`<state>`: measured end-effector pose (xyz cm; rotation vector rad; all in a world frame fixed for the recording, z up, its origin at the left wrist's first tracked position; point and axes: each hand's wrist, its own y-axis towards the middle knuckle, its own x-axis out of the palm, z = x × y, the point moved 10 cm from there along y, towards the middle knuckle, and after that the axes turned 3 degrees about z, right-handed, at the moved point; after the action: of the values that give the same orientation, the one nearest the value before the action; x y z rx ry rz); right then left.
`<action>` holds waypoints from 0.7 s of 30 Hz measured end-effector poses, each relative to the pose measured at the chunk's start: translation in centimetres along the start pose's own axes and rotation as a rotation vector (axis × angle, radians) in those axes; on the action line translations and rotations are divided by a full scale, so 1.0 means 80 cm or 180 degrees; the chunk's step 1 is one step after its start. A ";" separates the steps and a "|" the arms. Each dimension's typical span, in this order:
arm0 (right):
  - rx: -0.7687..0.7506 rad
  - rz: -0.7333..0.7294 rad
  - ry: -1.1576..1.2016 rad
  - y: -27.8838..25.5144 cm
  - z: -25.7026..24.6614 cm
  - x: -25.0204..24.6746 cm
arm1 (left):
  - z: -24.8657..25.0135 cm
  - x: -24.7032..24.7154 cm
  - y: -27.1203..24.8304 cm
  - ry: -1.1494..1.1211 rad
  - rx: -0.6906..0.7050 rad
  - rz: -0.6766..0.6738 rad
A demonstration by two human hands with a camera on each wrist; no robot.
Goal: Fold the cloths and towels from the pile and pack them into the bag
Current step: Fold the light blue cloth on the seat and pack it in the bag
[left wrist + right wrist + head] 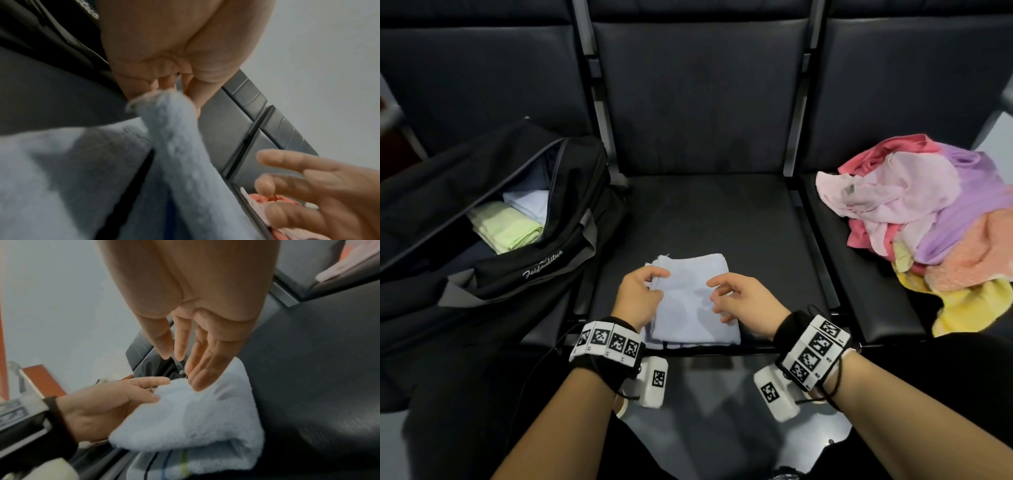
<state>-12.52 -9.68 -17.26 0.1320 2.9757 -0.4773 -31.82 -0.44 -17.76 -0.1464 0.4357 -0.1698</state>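
Observation:
A folded pale blue towel [695, 298] lies on the middle seat near its front edge. My left hand [642, 293] pinches the towel's left edge [168, 104], lifting the layers a little. My right hand [732, 298] hovers just above the towel's right part with relaxed fingers [197, 369], holding nothing. The black bag [493, 219] lies unzipped on the left seat, with a folded green towel [506, 228] and a folded pale blue cloth [530, 204] inside. The pile of pink, purple, orange and yellow cloths [931, 219] sits on the right seat.
Three dark padded seats [722, 219] stand in a row, joined by metal bars [796, 137], with upright backrests behind. Bare seat shows beyond the towel. The floor [722, 394] lies under my forearms.

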 end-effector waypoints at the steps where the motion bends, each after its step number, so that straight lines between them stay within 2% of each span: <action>1: -0.0095 -0.0038 -0.0130 -0.001 -0.004 0.003 | -0.002 -0.006 0.003 -0.0051 -0.0023 0.0030; 3: -0.0263 -0.0143 -0.0563 -0.005 -0.007 0.012 | -0.015 -0.013 0.005 0.0020 -0.0200 0.0019; 6: -0.0424 -0.0289 -0.1403 -0.011 0.000 0.028 | -0.037 -0.008 0.002 0.0338 -0.0474 -0.0234; 9: -0.0548 -0.0374 -0.1908 -0.016 0.006 0.036 | -0.042 -0.008 0.000 0.0420 -0.0462 -0.0317; 13: -0.0709 -0.0496 -0.2063 -0.021 -0.001 0.045 | -0.038 -0.014 0.001 0.0738 -0.0280 -0.0276; 16: -0.1008 -0.0503 -0.2313 -0.025 -0.013 0.056 | -0.030 -0.018 -0.002 0.1090 -0.0023 -0.0225; 19: -0.1352 -0.0430 -0.2818 -0.028 -0.018 0.062 | -0.011 -0.023 -0.005 0.1443 0.0339 -0.0079; 21: -0.1562 -0.0461 -0.3410 -0.030 -0.011 0.073 | 0.005 -0.012 -0.014 0.1606 0.0589 -0.0227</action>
<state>-18.61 -11.33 -16.50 -0.2966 1.9522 0.1667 -32.65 -1.27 -16.78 0.0670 0.9140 -0.3183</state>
